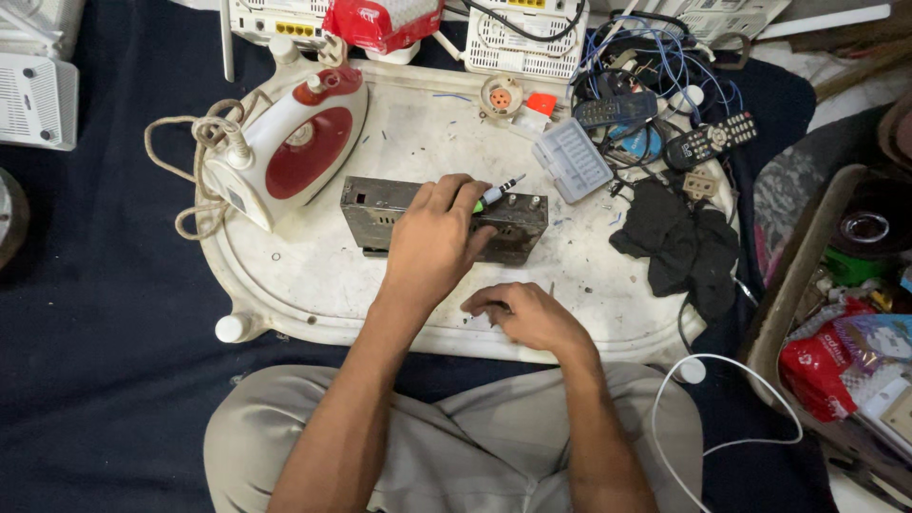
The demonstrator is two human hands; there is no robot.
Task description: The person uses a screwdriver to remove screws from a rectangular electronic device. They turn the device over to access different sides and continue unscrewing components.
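A dark, worn metal box (513,220) lies in the middle of a white oval tray (313,275). My left hand (432,242) rests on top of the box and grips a small screwdriver (501,191) with a green and black handle, its tip pointing to the upper right above the box's far edge. My right hand (525,314) sits curled on the tray just in front of the box, fingertips down on the surface. Whether it pinches anything small is hidden.
A red and white clothes iron (294,142) with a coiled cord stands at the tray's left. A clear plastic case (572,160), two remotes (708,141), tangled wires and a black cloth (679,242) crowd the right. White routers (527,38) line the back. A cluttered box (836,361) sits far right.
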